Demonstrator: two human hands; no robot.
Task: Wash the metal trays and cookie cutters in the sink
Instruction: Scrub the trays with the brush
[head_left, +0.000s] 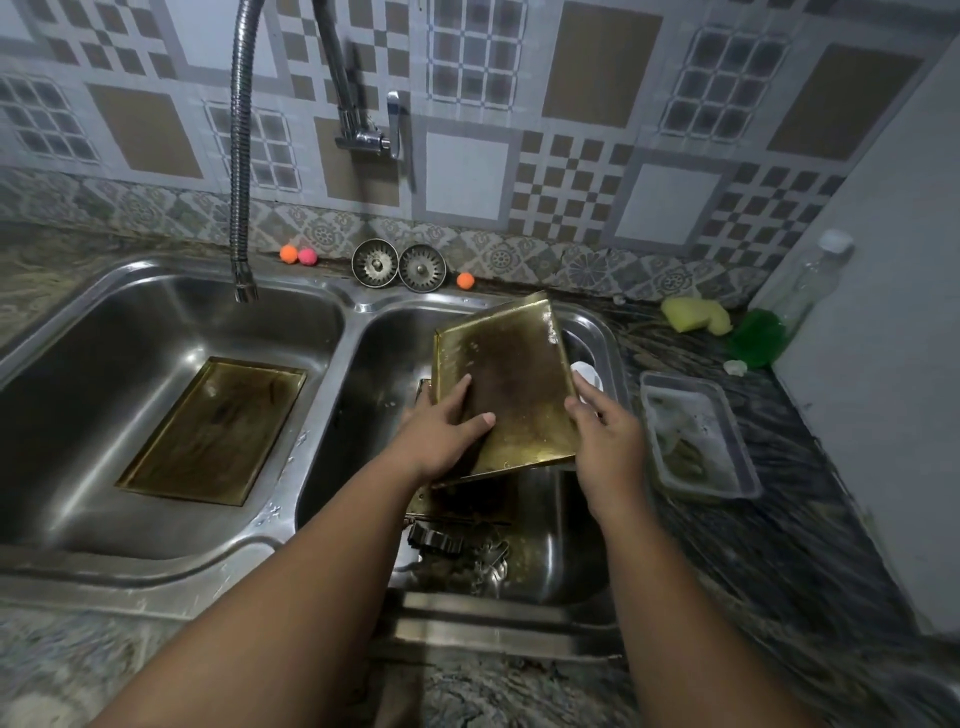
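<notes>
Stained brass-coloured rectangular metal tray (514, 384) held tilted over the right basin of the stainless steel double sink (332, 358). Left hand (441, 436) grips its left edge, thumb on top. Right hand (608, 441): fingers clasp the right edge. Second brass-coloured tray (213, 431) lies flat in the left basin. Dark metal cookie cutters (436, 540) lie at the right basin's near end.

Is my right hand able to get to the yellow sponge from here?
Probably, once it lets go: the right hand grips the tray, sharing it with the left hand. The sponge lies in the open on the counter to the right, nothing in between.
</notes>
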